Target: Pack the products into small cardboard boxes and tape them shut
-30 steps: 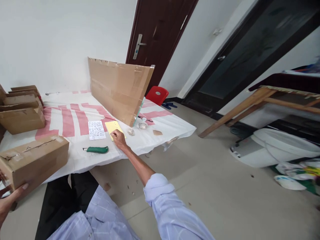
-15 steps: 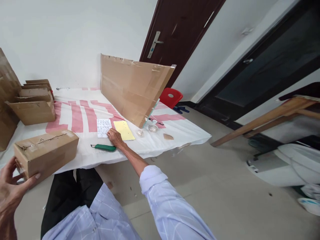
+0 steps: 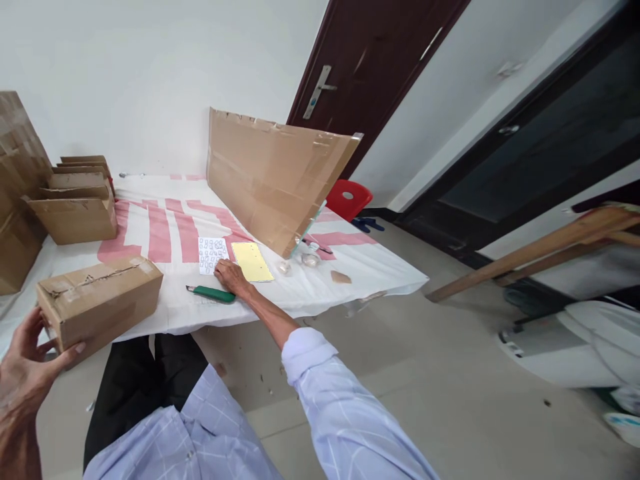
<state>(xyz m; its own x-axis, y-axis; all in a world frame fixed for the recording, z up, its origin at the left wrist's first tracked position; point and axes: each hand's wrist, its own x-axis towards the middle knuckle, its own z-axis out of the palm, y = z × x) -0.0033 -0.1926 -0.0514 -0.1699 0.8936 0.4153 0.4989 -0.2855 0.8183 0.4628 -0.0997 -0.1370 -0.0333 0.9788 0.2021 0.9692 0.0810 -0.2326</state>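
Note:
My left hand [image 3: 25,373] is at the lower left, its fingers and thumb wrapped round the near end of a closed cardboard box [image 3: 107,300] that lies on the table's front edge. My right hand [image 3: 231,277] reaches out onto the white and pink tablecloth [image 3: 165,233]. Its curled fingers press on the lower right corner of a white printed sheet [image 3: 212,253]. A yellow sheet [image 3: 253,261] lies just right of that hand. A green utility knife [image 3: 214,293] lies just in front of it, not touched.
A large cardboard panel [image 3: 275,180] stands tilted behind the sheets. Open cardboard boxes [image 3: 75,207] are stacked at the far left. Small clear pieces [image 3: 310,257] and a brown scrap [image 3: 341,277] lie to the right. A red stool [image 3: 350,198], dark door [image 3: 370,67] and wooden bench [image 3: 550,240] stand beyond.
My right hand slid left from the yellow sheet to the white sheet's corner. The view swung left, and my left hand now shows more fully round the box end.

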